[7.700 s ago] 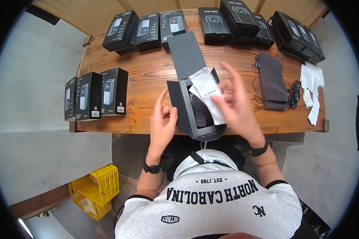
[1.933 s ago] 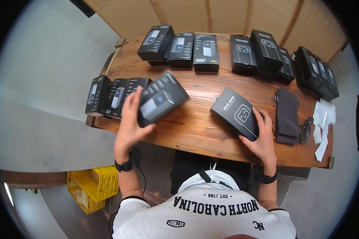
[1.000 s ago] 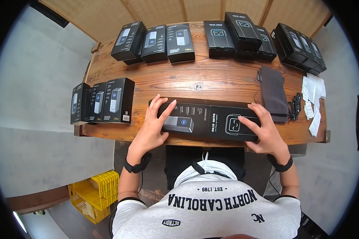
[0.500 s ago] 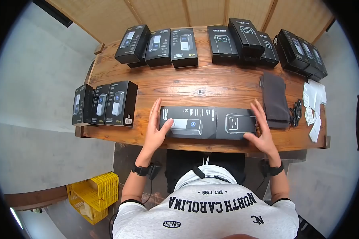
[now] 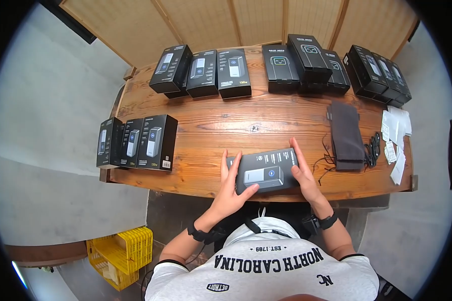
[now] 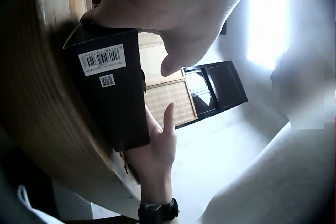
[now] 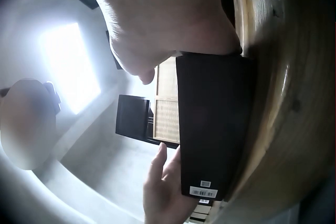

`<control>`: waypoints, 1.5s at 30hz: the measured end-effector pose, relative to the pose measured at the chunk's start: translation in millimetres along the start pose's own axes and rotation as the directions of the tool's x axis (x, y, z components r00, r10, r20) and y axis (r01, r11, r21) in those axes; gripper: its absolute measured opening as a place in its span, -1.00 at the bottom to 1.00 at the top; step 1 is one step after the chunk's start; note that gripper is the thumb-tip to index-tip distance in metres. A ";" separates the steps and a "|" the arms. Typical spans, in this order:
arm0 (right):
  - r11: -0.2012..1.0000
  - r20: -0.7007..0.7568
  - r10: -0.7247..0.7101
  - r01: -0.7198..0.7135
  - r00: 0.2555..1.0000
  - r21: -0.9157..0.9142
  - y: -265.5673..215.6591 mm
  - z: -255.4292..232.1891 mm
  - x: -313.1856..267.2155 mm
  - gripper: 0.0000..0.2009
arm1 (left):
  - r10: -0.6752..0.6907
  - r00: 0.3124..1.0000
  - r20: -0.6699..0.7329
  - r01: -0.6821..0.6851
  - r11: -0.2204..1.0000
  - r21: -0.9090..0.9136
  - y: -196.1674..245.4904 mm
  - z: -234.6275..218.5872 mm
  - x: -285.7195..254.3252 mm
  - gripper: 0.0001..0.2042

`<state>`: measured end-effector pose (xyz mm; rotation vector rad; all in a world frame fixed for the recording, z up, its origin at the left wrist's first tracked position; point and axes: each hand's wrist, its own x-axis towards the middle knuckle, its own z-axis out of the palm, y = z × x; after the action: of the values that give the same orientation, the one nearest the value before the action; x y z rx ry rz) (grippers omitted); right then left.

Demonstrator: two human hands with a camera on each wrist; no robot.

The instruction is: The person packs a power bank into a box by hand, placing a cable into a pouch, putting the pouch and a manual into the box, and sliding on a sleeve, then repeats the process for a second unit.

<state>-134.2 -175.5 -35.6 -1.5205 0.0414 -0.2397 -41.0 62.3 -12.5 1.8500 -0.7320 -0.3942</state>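
A black printed box (image 5: 271, 168) lies near the table's front edge in the head view, its device picture facing up. My left hand (image 5: 231, 188) grips its left end, with the thumb on the upper face. Against the right end rests my right hand (image 5: 307, 178), its fingers extended. The left wrist view shows a barcode and a small square code on one end of the box (image 6: 113, 108), with the right hand (image 6: 157, 153) beyond it. A dark side of the box (image 7: 210, 119) fills the middle of the right wrist view, above the left hand (image 7: 165, 198).
Black boxes stand at the table's left (image 5: 158, 143), back left (image 5: 233, 72), back centre (image 5: 281, 70) and back right (image 5: 371, 75). A dark pouch (image 5: 345, 135), coiled cables (image 5: 372, 149) and white papers (image 5: 398, 130) lie at right. A yellow crate (image 5: 135, 246) is below left.
Half a second ago, the sleeve with the device picture and the box with the face drawing lay end to end. Now the face drawing is out of sight, and the hands are closer together.
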 end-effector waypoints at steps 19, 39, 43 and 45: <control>0.979 -0.394 0.104 -0.024 0.913 0.201 28.3 -16.1 -18.0 -0.59 | 0.276 0.958 0.070 -0.242 0.659 0.712 38.9 -77.4 71.1 -0.13; 0.994 -0.405 -0.105 0.084 0.908 -0.069 34.2 -10.2 -18.6 -0.81 | 0.329 0.799 -0.504 0.248 0.582 0.774 -24.8 -90.2 293.4 -0.45; 0.993 -0.395 -0.109 0.082 0.912 -0.084 32.1 -9.1 -18.2 -0.82 | 0.346 0.823 -0.450 0.155 0.625 0.765 -30.6 -86.6 294.2 -0.50; 0.993 -0.381 -0.106 0.076 0.918 -0.093 31.7 -10.6 -19.2 -0.83 | 0.347 0.835 -0.428 0.141 0.616 0.775 -36.1 -89.4 298.7 -0.50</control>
<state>-150.8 -181.4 -69.9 -1.5333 0.2971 -0.6178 248.1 -58.3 9.4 2.5522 -0.6430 0.6720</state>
